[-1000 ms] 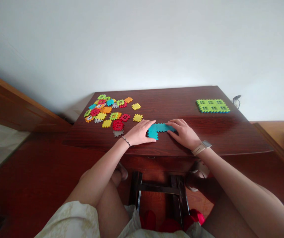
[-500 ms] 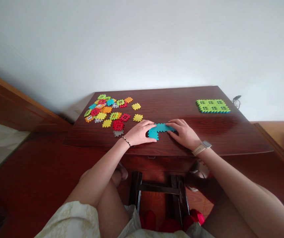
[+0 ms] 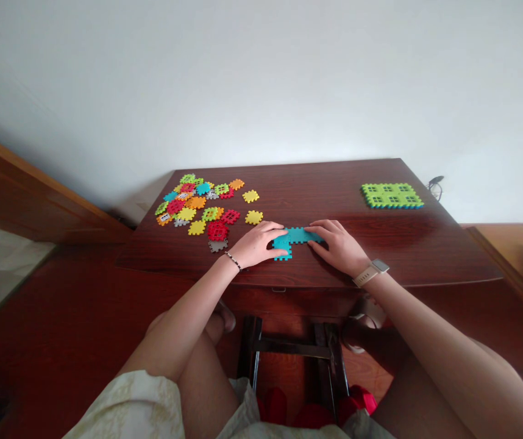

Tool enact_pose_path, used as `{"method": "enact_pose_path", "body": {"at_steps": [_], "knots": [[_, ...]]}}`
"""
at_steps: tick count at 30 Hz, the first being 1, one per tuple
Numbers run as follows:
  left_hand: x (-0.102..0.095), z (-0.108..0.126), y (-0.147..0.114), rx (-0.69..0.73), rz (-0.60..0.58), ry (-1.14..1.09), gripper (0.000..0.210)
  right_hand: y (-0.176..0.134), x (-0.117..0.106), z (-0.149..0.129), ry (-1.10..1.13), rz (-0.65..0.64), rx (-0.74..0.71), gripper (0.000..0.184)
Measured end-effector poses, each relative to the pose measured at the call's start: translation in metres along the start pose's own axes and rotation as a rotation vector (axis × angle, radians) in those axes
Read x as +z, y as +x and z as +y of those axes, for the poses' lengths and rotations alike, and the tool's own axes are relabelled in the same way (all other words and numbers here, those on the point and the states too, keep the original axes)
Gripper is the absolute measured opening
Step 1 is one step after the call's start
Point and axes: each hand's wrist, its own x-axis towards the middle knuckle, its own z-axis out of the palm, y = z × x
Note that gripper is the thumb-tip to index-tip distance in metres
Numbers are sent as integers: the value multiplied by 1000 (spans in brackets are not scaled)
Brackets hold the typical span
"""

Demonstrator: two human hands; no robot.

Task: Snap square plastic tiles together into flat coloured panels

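Note:
A flat L-shaped panel of blue interlocking tiles (image 3: 297, 235) lies on the table near its front edge, with notched edges all round. My left hand (image 3: 260, 242) is closed on the panel's left end, fingertips on the far row and thumb over the tile that juts toward me. At the right end my right hand (image 3: 338, 246) grips the panel between fingers and thumb, covering that end. Nearest to my left hand is a yellow tile (image 3: 254, 217), flat on the table just beyond it.
Loose red, yellow, orange, green, grey and blue tiles (image 3: 196, 203) are heaped on the left of the dark wooden table (image 3: 316, 189). A joined green tile block (image 3: 392, 196) with window openings, blue beneath, lies at the right. A white wall (image 3: 280, 85) stands behind.
My left thumb has shifted up from the near edge of the jutting blue tile onto its face. My right hand stays in place.

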Motion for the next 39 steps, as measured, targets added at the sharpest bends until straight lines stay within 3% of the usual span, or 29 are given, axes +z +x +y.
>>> {"method": "enact_pose_path", "body": {"at_steps": [6, 14, 24, 39], "knots": [[7, -3, 5, 21, 90, 30, 30, 0, 0, 1, -5, 4, -6, 33], [13, -9, 10, 43, 157, 3, 20, 0, 0, 0, -9, -2, -3, 34], [7, -8, 10, 41, 117, -27, 30, 0, 0, 0, -3, -2, -4, 34], [11, -15, 12, 38, 146, -46, 20, 0, 0, 0, 1, -9, 9, 34]]}}
